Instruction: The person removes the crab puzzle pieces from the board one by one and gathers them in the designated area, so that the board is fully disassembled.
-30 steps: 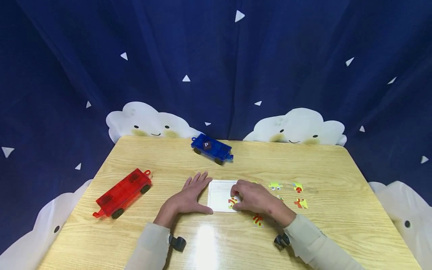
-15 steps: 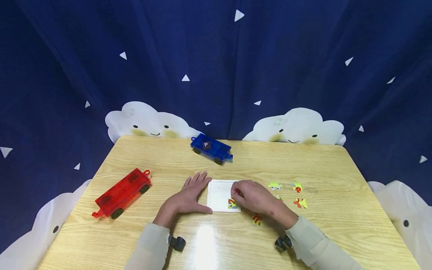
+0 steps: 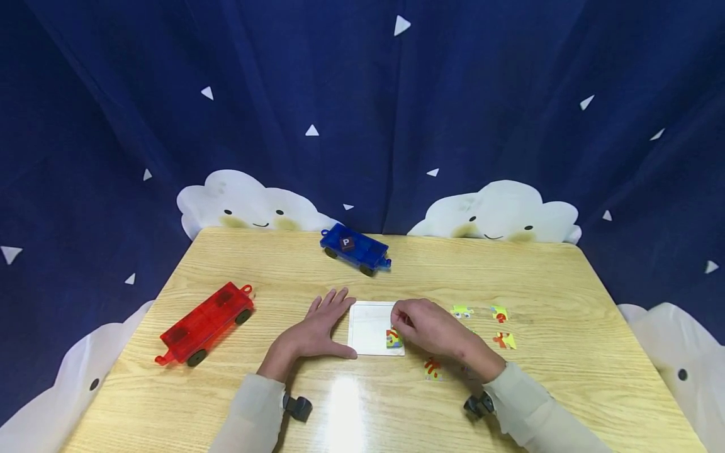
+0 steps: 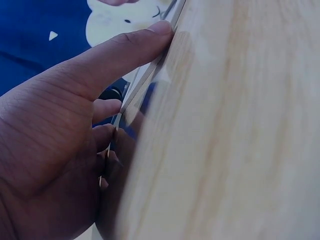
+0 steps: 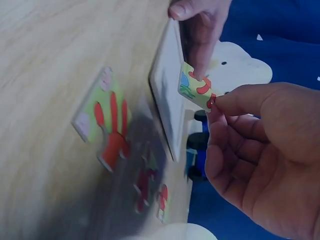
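My right hand (image 3: 436, 330) pinches a jigsaw piece (image 5: 196, 89) between thumb and fingertips. It is yellow-green with red and blue marks. In the head view, the piece overlaps the lower right corner of a white puzzle tray (image 3: 367, 327); the right wrist view shows it tilted over the tray face. My left hand (image 3: 311, 332) lies spread along the tray's left side, fingers straight. Its thumb (image 4: 145, 42) touches the tray edge in the left wrist view. A loose piece with red finger-like shapes (image 5: 115, 145) lies near the tray, below my right hand.
Several loose jigsaw pieces lie to the right, including one with eyes (image 3: 462, 311), a yellow and red one (image 3: 500, 314) and another red one (image 3: 504, 340). A red wheeled toy wagon (image 3: 206, 324) stands at left, a blue one (image 3: 357, 246) behind the tray.
My right hand has shifted slightly to the right with the jigsaw piece, which has turned and tilted a little in its fingertips. My left hand has stayed at the tray.
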### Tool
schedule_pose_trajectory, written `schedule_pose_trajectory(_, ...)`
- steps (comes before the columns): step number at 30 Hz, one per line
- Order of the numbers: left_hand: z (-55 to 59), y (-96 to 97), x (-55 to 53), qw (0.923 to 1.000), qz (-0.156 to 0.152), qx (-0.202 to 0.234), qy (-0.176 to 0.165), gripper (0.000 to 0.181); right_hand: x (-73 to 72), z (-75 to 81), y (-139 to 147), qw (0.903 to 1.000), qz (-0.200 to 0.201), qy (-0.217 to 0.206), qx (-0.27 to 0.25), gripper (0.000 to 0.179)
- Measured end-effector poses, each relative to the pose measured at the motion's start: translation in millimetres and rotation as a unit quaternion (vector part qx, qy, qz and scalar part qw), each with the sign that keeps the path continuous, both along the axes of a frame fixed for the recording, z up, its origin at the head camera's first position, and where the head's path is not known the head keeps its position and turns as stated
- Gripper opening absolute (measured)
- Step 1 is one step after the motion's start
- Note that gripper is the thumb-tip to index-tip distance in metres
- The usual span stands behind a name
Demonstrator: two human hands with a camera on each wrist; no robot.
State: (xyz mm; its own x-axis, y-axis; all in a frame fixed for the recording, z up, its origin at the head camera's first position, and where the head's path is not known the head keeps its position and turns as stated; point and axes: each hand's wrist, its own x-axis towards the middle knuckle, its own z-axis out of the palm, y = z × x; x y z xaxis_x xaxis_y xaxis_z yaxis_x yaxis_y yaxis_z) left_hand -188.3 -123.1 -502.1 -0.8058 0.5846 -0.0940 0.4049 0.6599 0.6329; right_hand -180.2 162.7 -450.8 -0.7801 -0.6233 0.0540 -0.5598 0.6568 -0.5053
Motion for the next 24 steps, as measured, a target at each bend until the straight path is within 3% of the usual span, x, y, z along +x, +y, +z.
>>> schedule_pose_trajectory(11, -0.2, -0.2, -0.2, 1.0, -0.006, -0.006, -0.003, 0.115, 6.2, 10.9, 45.9, 1.0, 0.006, 0.0, 0.003, 0.023)
schedule_pose_trajectory(24, 3.0, -0.7, 0.7, 0.9998, -0.011, 0.013, -0.005, 0.113, 19.2, 16.6, 133.1, 0.9991, 0.01, -0.039, 0.009, 0.021)
